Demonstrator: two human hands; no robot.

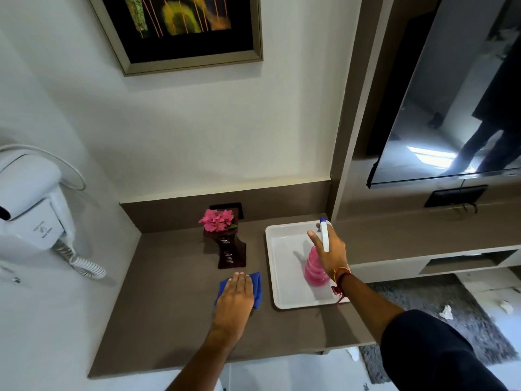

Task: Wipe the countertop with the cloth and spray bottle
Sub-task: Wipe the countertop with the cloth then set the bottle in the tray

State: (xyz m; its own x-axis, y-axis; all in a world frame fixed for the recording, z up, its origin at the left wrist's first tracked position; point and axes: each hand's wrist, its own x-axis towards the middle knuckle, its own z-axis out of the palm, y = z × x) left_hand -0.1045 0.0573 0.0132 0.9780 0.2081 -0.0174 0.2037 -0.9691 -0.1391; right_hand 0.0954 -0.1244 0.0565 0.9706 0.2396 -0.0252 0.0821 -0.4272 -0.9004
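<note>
On the brown tabletop (pixel 169 320) in front of you, a white tray (pixel 284 294) sits right of centre, a dark vase (pixel 231 255) of pink flowers behind. Your left hand (pixel 235 303) lies flat, fingers spread open, pressing the blue cloth (pixel 256 286) just left of the tray. Your right hand (pixel 329 255) grips the neck of the pink bottle (pixel 314 270), which stands in the tray.

soft indoor light, glare on the tv (pixel 451 108), wide-angle bending at edges
</note>
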